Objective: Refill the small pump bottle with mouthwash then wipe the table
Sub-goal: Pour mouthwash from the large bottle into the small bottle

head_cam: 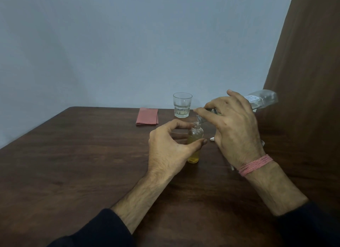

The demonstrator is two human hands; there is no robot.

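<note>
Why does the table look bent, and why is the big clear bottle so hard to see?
Head view: the wide lens curves the table edges. The light is dim and soft, so the picture looks a bit hazy. The big bottle in the right hand is clear and pale like the wall, so it fades in. The small bottle, held by the left hand, shows up because it holds yellow liquid.

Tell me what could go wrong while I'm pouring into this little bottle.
The small bottle has a narrow neck, and the large clear bottle tilts steeply over it, so liquid may spill onto the table. Your left hand grips it only loosely, so a nudge from the right hand could tip it.
</note>
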